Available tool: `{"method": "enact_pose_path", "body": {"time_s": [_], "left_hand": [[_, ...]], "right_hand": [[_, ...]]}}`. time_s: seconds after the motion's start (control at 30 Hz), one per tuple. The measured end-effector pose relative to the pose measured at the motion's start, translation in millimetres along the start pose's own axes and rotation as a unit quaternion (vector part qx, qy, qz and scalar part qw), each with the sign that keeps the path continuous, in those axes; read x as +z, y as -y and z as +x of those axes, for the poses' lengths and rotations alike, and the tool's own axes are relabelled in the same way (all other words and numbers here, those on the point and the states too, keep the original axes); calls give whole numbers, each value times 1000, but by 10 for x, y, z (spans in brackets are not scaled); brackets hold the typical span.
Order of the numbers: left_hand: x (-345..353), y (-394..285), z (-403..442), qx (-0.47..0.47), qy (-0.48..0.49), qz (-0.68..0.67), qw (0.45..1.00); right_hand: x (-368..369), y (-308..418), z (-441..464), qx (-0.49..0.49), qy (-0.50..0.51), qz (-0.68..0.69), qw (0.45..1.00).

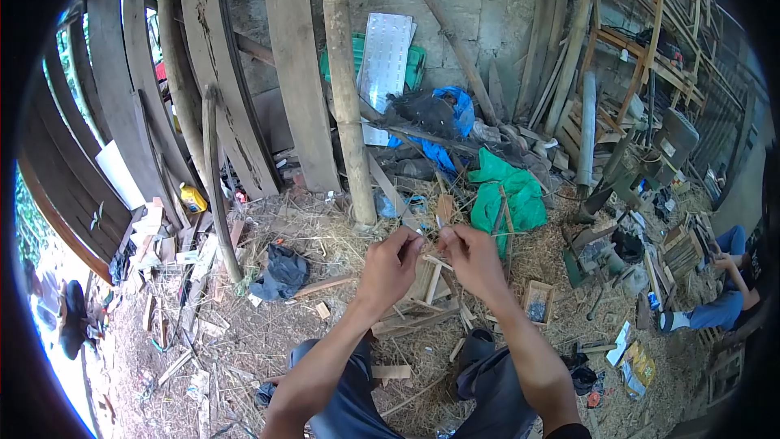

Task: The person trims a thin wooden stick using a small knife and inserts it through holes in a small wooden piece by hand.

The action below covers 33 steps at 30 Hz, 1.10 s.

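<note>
One yellow container (192,197) sits among wood scraps on the left. A crumpled black plastic sheet (282,271) lies on the straw-covered ground next in line. The left hand (396,262) is raised in front of the body, thumb and fingers curled toward each other at a small pale item (420,232); the firmness of the pinch cannot be told. A brown piece (444,209) shows just above the right fingertips; contact cannot be confirmed. The right hand (470,254) is near the left, finger and thumb bent inward, grip undetermined. Beyond it lies green plastic (509,193). Farther right, a wooden tray (538,302) contains small pieces, unidentifiable. Another person (735,280) is partly visible at the right edge.
</note>
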<state>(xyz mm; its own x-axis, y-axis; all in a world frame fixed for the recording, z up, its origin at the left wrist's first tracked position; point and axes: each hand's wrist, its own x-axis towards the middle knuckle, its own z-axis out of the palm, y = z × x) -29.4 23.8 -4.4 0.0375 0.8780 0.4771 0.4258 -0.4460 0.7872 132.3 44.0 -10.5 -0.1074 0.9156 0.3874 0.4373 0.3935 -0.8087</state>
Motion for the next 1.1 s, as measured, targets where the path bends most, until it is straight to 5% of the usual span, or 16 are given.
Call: {"method": "enact_pose_path", "body": {"time_s": [0.13,0.2,0.33,0.4,0.47,0.53,0.63,0.77,0.83,0.93,1.1], "left_hand": [[23,-45,4,15,-10,-4,1000],[37,-5,5,9,3,-5,1000],[23,-24,12,13,-3,-26,1000],[34,-22,-19,0,4,-1,1000],[15,3,12,-7,10,-4,1000],[-18,33,8,-15,22,-3,1000],[-16,58,4,-49,33,-65,996],[-24,87,10,-45,56,-80,994],[-17,86,1,-43,68,-63,995],[-8,101,2,-70,101,-103,987],[-51,113,11,-71,157,-151,973]], "right_hand": [[-73,120,13,45,-58,48,996],[32,166,-62,22,37,-2,999],[-98,187,32,81,-27,58,995],[-8,152,-26,28,-54,55,997],[51,155,-52,14,57,-54,997],[22,84,-48,-20,23,10,999],[-171,88,56,133,26,291,947],[-203,55,53,110,60,276,953],[-225,160,31,189,55,325,925],[-246,153,41,168,93,405,894],[-383,122,93,176,88,362,911]]}}
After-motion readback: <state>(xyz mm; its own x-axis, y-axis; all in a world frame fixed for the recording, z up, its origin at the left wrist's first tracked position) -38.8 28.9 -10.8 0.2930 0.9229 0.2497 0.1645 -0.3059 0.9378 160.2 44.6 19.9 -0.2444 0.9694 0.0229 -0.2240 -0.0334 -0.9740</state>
